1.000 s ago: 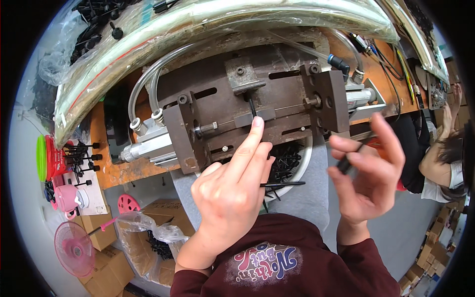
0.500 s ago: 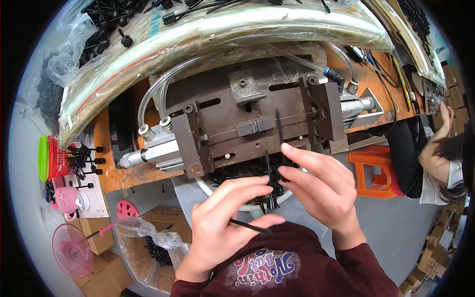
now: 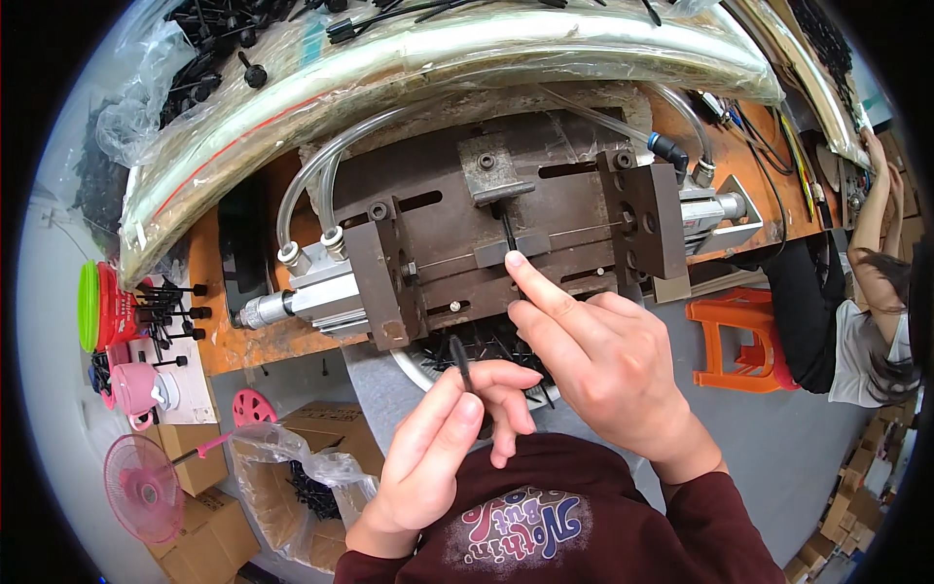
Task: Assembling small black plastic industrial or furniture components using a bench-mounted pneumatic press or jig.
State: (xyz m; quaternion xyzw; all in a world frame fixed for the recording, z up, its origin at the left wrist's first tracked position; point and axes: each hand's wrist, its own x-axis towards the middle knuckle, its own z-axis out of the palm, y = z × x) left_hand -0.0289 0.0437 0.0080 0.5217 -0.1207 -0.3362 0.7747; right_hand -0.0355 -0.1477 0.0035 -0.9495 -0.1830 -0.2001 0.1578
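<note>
Guiding the black rod [image 3: 508,232] with light, straight fingertip pressure looks like the sound way to do this step, so that it lies square across the small grey block [image 3: 491,255] and points at the metal bracket [image 3: 497,179]. Whether it sits fully home cannot be told. Care seems wise around the brown side blocks, with the fingertip kept off the thin wire crossing the fixture.

The right hand [image 3: 608,365] has its index finger stretched out, the tip touching the rod's near end; its other fingers curl under, and what they or the hidden thumb hold, if anything, cannot be seen. The left hand [image 3: 433,453], partly closed below the fixture, pinches a second black stick [image 3: 459,358] slantwise between thumb and fingers, over the white tub [image 3: 413,368] of black parts.
</note>
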